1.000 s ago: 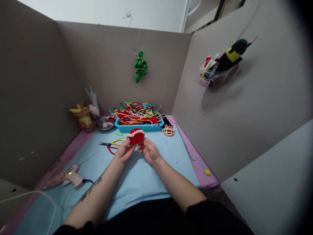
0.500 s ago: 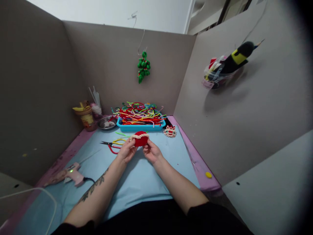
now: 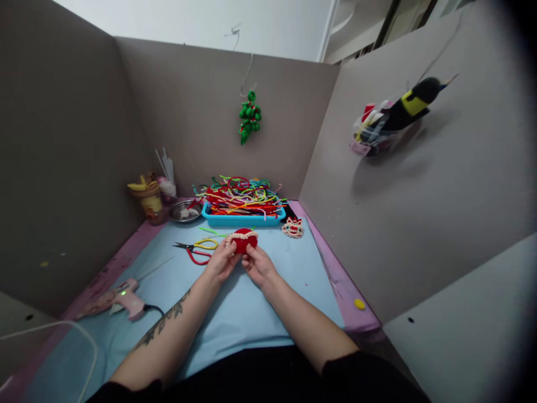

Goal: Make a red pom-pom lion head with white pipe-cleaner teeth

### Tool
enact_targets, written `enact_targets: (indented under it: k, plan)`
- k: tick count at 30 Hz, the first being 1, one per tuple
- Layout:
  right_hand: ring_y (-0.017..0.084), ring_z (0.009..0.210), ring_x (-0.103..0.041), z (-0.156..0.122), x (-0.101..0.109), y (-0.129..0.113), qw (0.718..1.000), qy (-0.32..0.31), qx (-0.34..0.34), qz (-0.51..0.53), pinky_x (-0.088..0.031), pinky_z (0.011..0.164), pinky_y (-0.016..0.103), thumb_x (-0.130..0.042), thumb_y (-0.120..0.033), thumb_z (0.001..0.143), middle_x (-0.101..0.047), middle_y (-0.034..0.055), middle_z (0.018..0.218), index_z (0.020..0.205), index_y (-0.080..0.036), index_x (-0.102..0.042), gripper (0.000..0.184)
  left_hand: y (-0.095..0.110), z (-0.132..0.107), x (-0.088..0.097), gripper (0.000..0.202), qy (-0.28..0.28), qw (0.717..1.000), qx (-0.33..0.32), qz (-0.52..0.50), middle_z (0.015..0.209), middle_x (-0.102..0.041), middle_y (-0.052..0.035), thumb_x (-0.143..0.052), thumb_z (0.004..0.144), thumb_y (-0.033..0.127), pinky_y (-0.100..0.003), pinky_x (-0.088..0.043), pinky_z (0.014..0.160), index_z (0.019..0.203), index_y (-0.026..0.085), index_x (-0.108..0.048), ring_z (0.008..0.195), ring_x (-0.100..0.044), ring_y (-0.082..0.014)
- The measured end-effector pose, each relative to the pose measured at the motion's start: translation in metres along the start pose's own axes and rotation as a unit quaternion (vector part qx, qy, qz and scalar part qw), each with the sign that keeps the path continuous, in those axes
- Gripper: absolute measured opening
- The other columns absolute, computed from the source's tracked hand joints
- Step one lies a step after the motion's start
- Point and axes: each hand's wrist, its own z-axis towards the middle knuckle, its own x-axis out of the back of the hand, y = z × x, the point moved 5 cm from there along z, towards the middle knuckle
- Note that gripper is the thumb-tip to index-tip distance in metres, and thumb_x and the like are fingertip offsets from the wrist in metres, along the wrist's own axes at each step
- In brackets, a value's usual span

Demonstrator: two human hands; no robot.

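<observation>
A round red fuzzy piece (image 3: 243,244) with a wavy cream strip (image 3: 241,236) across its upper part is held up over the blue table cover. My left hand (image 3: 223,261) pinches its left side, thumb on the front. At its lower right edge, my right hand (image 3: 257,263) grips it between thumb and fingers. Scissors (image 3: 195,249) with one yellow and one red handle lie spread just left of my left hand. A small cream, red and green lion-like face (image 3: 292,227) lies beyond my right hand.
A blue tray (image 3: 243,220) heaped with colourful pipe cleaners stands at the back, beside a metal dish (image 3: 184,211). A pink glue gun (image 3: 128,299) with a cord lies at left. Grey partitions (image 3: 222,112) enclose the table; a green ornament (image 3: 250,117) hangs there.
My right thumb has moved inward onto the front of the red piece, and my hands are closer together. The whole view has shifted slightly.
</observation>
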Motion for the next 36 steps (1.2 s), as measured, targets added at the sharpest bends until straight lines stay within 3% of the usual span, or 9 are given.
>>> enact_targets:
  k: [4,6,11,36]
  plan:
    - [0.005,0.045,-0.05,0.005,0.008,-0.008,0.998,0.043,-0.01,0.05,-0.039,0.039,0.013,-0.071,-0.019,0.077,-0.063,-0.0015,0.061,0.086,-0.014,-0.062,0.013,-0.001,-0.004,0.0,0.065,0.011,0.999,0.043,0.012,0.105,-0.068,-0.0059,-0.075,0.064,0.002,-0.025,-0.052,0.078,0.121,0.02,-0.048,0.086,-0.067,-0.0146]
    - [0.005,0.046,-0.051,0.007,0.01,-0.011,0.997,0.044,-0.019,0.065,-0.041,0.04,0.013,-0.07,-0.019,0.078,-0.064,-0.0018,0.062,0.085,-0.016,-0.062,0.011,0.0,-0.004,0.002,0.061,0.022,0.998,0.06,-0.009,0.105,-0.068,-0.0066,-0.071,0.069,0.004,-0.028,-0.053,0.08,0.122,0.02,-0.047,0.088,-0.067,-0.0157]
    - [0.005,0.046,-0.05,0.007,0.01,-0.011,0.998,0.033,-0.015,0.059,-0.041,0.041,0.014,-0.072,-0.02,0.076,-0.063,-0.0025,0.061,0.082,-0.018,-0.062,0.012,0.003,-0.001,0.01,0.028,0.085,0.991,0.072,-0.073,0.095,-0.07,-0.0074,-0.059,0.079,0.008,-0.027,-0.055,0.077,0.106,0.014,-0.057,0.083,-0.068,-0.015]
    - [0.005,0.046,-0.049,0.002,0.006,-0.009,0.999,0.031,0.035,0.012,-0.041,0.041,0.014,-0.078,-0.021,0.067,-0.06,-0.0034,0.057,0.081,-0.015,-0.062,0.022,0.003,0.002,0.013,0.038,0.105,0.991,0.069,-0.051,0.093,-0.069,-0.006,-0.059,0.071,-0.006,-0.019,-0.056,0.069,0.105,0.012,-0.06,0.075,-0.069,-0.012]
